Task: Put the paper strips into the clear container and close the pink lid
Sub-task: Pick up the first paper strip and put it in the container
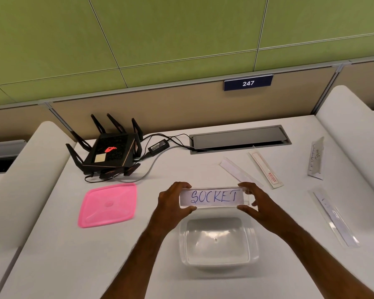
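Container: one clear container (218,242) sitting nearest, open, on the desk (52,255).
Hands: left hand (171,203) and right hand (257,203) pinching the "SOCKET" strip (214,197) by its ends, just above the container.
Lid: one pink lid (108,205) lying left.
Strips: four more lying beyond, right.

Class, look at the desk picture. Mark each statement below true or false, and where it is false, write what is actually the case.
1. Both hands hold the SOCKET strip. True: the left hand and right hand grip its ends.
2. The pink lid is on the clear container. False: it lies on the desk beside it.
3. The container already holds strips. False: none visible inside.
4. Other strips lie on the desk. True.
5. The router is white. False: black.
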Available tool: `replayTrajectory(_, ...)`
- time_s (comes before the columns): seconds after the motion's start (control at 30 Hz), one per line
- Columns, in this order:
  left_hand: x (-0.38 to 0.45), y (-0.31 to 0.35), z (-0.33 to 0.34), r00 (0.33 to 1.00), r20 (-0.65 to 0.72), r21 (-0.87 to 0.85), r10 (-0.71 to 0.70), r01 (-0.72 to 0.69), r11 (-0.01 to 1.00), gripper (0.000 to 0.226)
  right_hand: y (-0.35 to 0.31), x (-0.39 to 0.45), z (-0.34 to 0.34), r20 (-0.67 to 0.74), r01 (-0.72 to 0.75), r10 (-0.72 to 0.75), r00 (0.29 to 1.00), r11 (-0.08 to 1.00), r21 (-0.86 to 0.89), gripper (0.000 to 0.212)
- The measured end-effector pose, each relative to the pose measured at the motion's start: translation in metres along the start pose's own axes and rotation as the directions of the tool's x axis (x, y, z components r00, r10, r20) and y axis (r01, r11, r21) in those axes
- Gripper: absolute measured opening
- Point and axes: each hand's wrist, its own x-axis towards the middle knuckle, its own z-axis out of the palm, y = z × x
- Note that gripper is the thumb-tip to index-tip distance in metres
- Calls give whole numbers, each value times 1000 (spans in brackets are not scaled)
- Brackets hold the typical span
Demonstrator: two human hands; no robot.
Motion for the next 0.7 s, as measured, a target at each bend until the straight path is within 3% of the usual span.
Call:
replayTrajectory(0.27, -16, -6, 13, 993, 55, 129, 101, -107, 986, 61, -1, -14, -1, 30, 31, -28, 999, 994, -104, 58)
replayTrajectory(0.7, -35, -15, 31, 978, 176, 270, 111, -156, 950, 63, -5, -31, 9, 92, 155, -130, 987, 918, -366, 55)
